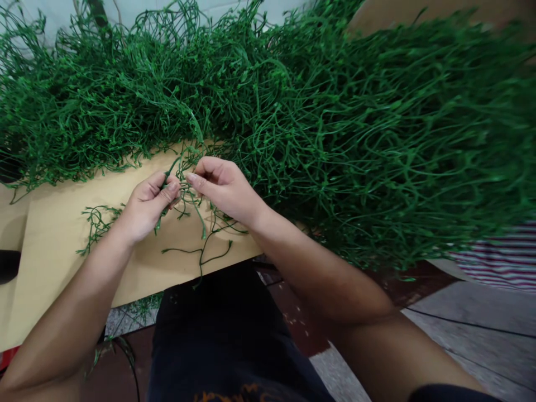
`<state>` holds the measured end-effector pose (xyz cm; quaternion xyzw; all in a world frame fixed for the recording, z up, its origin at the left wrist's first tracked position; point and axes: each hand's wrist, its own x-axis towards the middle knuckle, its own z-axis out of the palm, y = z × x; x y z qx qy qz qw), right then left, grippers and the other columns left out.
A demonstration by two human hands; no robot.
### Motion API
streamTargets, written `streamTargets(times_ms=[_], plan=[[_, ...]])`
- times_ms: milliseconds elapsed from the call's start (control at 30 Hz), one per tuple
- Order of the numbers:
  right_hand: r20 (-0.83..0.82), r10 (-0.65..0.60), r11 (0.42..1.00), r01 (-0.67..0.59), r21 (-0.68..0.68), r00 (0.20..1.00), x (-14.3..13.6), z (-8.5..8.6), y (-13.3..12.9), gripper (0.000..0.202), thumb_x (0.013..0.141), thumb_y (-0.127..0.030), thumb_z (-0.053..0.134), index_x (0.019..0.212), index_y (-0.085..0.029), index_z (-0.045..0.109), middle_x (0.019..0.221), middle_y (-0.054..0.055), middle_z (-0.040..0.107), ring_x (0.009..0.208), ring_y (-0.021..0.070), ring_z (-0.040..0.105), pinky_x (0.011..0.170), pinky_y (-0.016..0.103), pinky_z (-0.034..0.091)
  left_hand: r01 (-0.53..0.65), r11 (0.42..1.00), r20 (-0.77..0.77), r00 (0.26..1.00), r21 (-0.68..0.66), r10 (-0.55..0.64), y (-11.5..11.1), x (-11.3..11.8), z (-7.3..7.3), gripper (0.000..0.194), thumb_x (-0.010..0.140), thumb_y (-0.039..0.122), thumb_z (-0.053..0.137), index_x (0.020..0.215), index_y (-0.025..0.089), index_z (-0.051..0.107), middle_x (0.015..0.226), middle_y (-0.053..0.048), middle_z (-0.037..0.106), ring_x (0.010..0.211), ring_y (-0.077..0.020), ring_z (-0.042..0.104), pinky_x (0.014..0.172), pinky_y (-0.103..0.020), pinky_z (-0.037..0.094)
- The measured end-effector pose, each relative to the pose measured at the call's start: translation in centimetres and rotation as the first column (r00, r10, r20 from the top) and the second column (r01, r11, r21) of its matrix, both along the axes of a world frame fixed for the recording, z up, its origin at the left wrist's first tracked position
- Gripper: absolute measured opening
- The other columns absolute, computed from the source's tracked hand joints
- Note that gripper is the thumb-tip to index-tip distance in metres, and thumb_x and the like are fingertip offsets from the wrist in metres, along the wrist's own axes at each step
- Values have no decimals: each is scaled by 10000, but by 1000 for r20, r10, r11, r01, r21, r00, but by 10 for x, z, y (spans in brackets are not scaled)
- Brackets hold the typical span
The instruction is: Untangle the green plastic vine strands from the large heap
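Note:
Over a yellow-tan board (pixel 138 268), my left hand (pixel 153 201) pinches a thin green artificial plant stem (pixel 172 166) between thumb and fingers. My right hand (pixel 220 184) is just beside it, thumb and forefinger closed at the edge of the same tangle of green sprigs; whether a strand lies between those fingertips is too small to tell. Branched green plastic stems (pixel 201 251) lie below my hands near the board's front edge. Another small sprig cluster (pixel 100 220) rests left, partly behind my left wrist.
A large heap of green plastic stems (pixel 377 128) spreads along the back and right side. Red-and-white striped cloth (pixel 498 257) shows at the right. Dark cables (pixel 469 325) run across the floor, and green scraps (pixel 142 310) lie below the board.

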<state>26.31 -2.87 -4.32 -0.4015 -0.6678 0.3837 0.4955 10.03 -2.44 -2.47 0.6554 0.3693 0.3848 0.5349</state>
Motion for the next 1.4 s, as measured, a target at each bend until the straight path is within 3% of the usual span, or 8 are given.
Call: streamTargets(times_ms=[200,367,433,600,767,933,1133,1400], plan=[[429,-393,887,211,411,814,-3,14,7,305,814,-113,463,640,-215,234,695,-2,416,685,124,387,664,280,320,130,982,-109,987,139,-116,3,0,-3,381,816,503,565,631,194,441,551,39,382,503,-83,331,484,-238,304],[412,-712,702,596,391,569,34,36,43,400,835,-84,477,626,-235,171,703,8,389,689,127,338,695,303,294,410,890,-293,891,198,-345,-18,6,5,260,837,352,555,656,183,473,598,29,454,560,-86,428,550,-228,370],[325,-769,640,670,378,551,52,43,47,411,858,-126,508,606,-237,203,667,-15,350,655,114,310,687,303,293,339,928,-262,920,153,-292,-20,8,4,301,854,362,520,627,180,446,570,36,417,529,-76,400,515,-217,347],[213,-586,786,484,384,782,61,42,30,366,861,-145,537,586,-211,306,593,-51,324,578,83,315,603,275,299,-25,1000,-47,999,18,26,-4,7,-6,364,813,499,560,666,170,510,550,22,492,452,-56,331,410,-206,253],[132,-327,917,281,283,936,48,25,18,323,881,-342,544,639,-198,385,594,-47,357,569,71,354,561,252,312,-176,983,-50,984,-53,174,2,11,-11,382,778,516,599,795,135,623,812,-73,656,563,-80,477,444,-195,361],[113,-252,933,210,292,961,42,22,8,311,867,-351,547,646,-194,395,606,-41,368,563,64,346,544,248,299,-283,955,12,958,-92,285,7,9,-14,226,757,366,672,811,147,665,658,7,548,482,-38,348,406,-167,263],[142,-158,958,117,263,977,25,19,-1,255,834,-220,536,642,-195,369,611,-40,355,582,73,343,559,256,299,-230,967,54,970,-110,237,6,10,-8,254,708,311,732,914,168,690,495,72,331,429,-37,239,383,-185,160],[248,-275,931,193,309,929,31,23,-7,270,820,-172,514,623,-197,331,605,-37,344,593,88,334,585,270,291,-211,920,62,968,-329,245,17,2,-7,281,760,375,650,944,165,675,623,17,542,433,-31,355,371,-152,230]])
